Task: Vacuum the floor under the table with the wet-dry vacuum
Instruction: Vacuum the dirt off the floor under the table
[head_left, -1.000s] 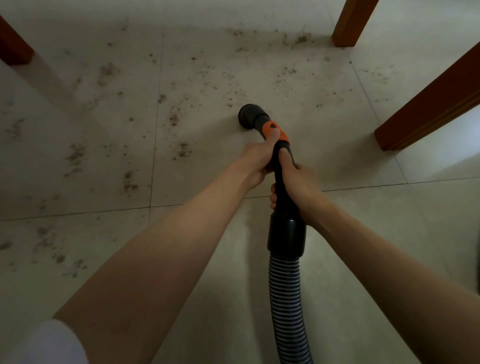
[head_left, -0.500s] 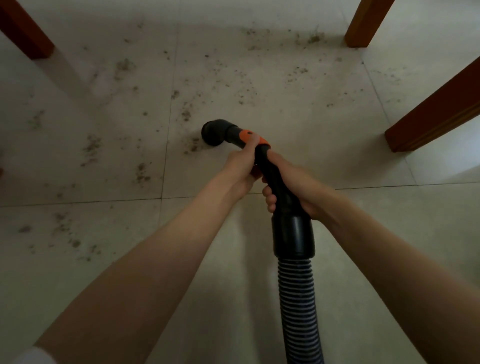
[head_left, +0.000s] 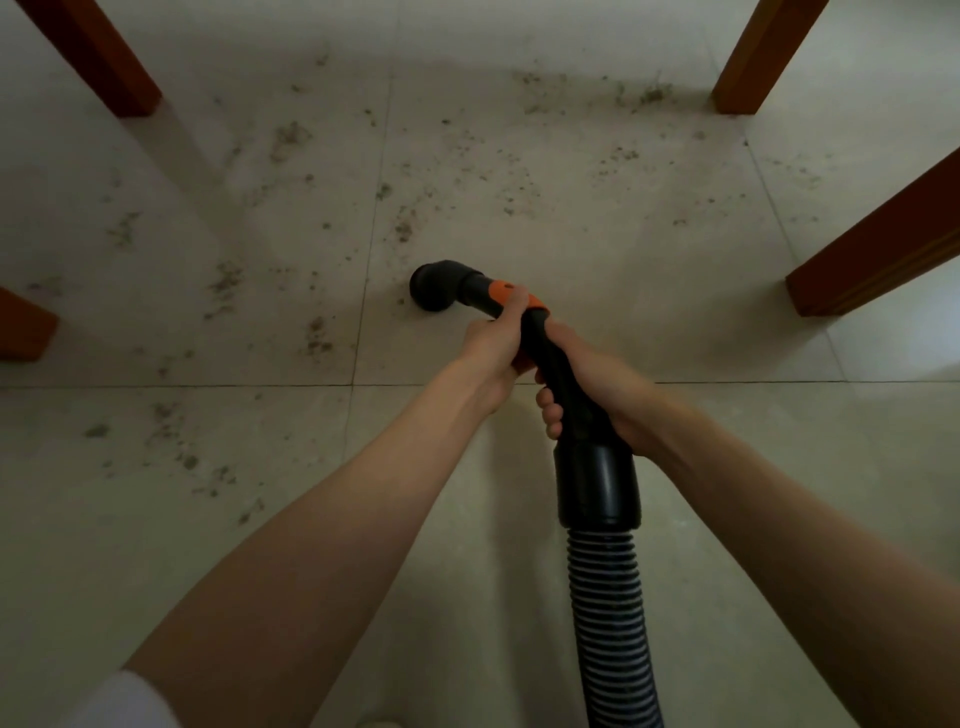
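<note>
You had both hands wrapped around the black plastic vacuum wand: your left hand gripped it just behind the orange collar, and your right hand held it lower, just above the black cuff where the ribbed grey hose joins. Over the last second you had swung the round black nozzle leftward across the pale tiled floor, bringing it to rest beside the tile seam, between the 4 reddish-brown wooden table legs. The patch right of the nozzle looked cleaner, but brown crumbs and dust lay scattered left and ahead, so most of the job seemed to remain.
</note>
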